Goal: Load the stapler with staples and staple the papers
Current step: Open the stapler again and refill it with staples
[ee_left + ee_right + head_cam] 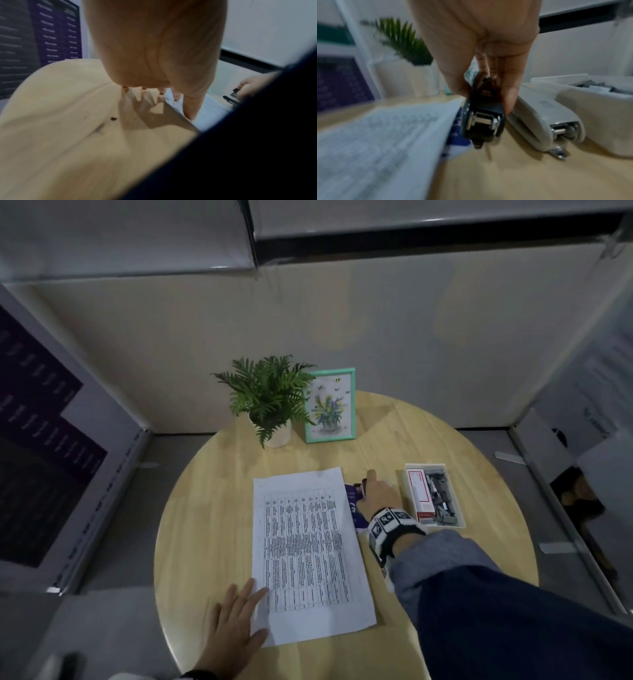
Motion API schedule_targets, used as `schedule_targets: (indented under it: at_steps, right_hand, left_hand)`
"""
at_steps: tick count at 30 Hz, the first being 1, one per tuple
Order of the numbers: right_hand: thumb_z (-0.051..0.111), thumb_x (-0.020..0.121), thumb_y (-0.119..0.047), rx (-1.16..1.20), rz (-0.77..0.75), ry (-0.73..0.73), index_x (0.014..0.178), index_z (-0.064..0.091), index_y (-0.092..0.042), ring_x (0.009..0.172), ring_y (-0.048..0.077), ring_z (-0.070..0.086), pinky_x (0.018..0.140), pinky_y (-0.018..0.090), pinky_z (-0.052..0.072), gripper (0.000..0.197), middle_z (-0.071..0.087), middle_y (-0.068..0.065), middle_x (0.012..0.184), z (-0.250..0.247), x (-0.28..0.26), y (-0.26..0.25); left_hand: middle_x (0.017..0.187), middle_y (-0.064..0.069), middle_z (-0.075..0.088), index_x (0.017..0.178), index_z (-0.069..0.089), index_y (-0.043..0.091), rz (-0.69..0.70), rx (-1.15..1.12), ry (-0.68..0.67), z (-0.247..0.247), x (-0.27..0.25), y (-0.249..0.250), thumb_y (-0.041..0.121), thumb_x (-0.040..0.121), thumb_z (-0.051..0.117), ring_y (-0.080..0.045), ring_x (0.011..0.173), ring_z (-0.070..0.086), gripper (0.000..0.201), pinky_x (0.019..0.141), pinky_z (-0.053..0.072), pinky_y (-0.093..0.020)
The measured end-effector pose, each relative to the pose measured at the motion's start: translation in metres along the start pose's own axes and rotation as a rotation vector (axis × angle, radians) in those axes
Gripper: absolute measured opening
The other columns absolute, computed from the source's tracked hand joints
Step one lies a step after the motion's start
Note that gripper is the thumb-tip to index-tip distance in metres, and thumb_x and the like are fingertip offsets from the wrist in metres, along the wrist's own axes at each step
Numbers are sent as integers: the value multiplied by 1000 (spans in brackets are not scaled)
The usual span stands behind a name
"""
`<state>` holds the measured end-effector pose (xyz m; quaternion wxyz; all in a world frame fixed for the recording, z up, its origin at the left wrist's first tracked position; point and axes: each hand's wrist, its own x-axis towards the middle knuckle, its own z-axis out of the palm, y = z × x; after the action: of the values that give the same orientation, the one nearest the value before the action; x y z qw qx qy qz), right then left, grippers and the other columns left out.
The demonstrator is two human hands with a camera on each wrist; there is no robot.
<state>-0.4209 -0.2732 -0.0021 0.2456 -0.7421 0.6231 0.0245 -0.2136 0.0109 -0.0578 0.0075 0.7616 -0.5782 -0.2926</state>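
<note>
the right hand pinches a black stapler between thumb and fingers, just beside the papers at their 2 o'clock. a white stapler lies beside it, and a white tray of what look like staples sits at 3 o'clock. the left hand rests flat, fingers straight and slightly spread, on the papers' 7 o'clock corner.

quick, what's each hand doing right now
Left hand: open, fingers flat on the edge of the papers.
Right hand: grip closed round the black stapler.
</note>
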Motion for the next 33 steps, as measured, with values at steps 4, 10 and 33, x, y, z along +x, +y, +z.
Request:
schedule_targets:
  at_steps: [4,10,33]
  right_hand:
    - [61,82,-17,417,-45,-71,132,36,-14,94,31,62,76,31,48,55,63,18,113,-15,-25,3]
    - [71,80,-20,664,-302,-149,117,54,-6,107,28,60,91,45,51,42,63,13,113,-35,-88,-18]
    - [71,78,-8,113,-1155,662,86,44,-11,98,24,60,68,33,57,28,70,14,99,-12,-156,3]
  left_hand:
    - [153,14,12,136,25,54,-26,-162,182,-36,0,17,92,58,-3,-22,147,-1,91,115,-5,-47]
    - [126,4,60,124,54,22,228,-475,212,-111,14,97,60,91,29,-14,121,52,56,103,39,-37]
    - [60,-3,54,83,53,8,-153,-2064,-98,-158,59,180,48,99,24,-24,69,69,52,65,60,-37]
